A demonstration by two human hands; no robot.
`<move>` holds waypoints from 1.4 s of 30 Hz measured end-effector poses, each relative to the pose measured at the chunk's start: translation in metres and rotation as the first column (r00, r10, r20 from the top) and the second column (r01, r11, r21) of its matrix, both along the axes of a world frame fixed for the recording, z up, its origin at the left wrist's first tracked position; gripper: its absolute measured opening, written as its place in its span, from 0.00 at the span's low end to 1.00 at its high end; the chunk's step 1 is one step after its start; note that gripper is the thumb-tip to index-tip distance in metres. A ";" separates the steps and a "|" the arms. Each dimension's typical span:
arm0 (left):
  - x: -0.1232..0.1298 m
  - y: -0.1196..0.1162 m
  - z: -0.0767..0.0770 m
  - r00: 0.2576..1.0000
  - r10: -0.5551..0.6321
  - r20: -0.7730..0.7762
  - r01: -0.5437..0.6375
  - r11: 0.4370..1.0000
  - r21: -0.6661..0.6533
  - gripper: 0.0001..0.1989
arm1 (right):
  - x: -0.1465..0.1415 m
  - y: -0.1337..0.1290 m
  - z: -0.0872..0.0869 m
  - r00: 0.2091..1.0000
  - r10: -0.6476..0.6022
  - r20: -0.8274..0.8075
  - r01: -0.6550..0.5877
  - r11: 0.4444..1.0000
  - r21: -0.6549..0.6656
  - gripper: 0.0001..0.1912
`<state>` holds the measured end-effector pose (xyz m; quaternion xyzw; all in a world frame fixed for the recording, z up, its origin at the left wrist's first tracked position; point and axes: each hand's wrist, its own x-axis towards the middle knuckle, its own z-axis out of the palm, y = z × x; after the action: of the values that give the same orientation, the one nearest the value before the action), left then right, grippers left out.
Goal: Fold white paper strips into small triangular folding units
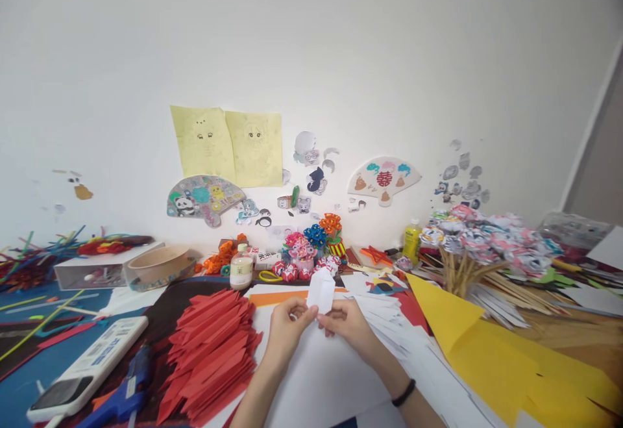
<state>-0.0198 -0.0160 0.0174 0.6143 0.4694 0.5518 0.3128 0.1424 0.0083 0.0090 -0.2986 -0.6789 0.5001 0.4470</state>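
Observation:
A small piece of folded white paper [320, 290] stands upright between my two hands, its top corners folded to a blunt point. My left hand [291, 327] pinches its lower left edge between thumb and fingers. With the thumb and curled fingers, my right hand [348, 327] grips its lower right side. Below my hands lie large white sheets [326, 382]. To the left is a heap of folded red paper strips [214, 356]. Loose white paper strips [384, 324] lie to the right of my hands.
At left lie a blue glue gun [124, 395] and a white power strip [92, 366]. Yellow paper [511, 363] covers the right side. Along the wall stand a bottle [241, 267], small craft flowers [316, 236] and a bunch of paper flowers on sticks [481, 239].

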 end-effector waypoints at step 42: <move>-0.017 0.006 -0.007 0.924 0.076 -0.375 -0.074 0.997 0.020 0.10 | 0.011 0.016 -0.004 0.951 -0.282 -0.128 0.279 0.959 -0.041 0.20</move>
<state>-0.0366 -0.0102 0.0105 0.6909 0.5425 0.4367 0.1941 0.1529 0.0243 0.0055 -0.3630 -0.5928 0.4577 0.5544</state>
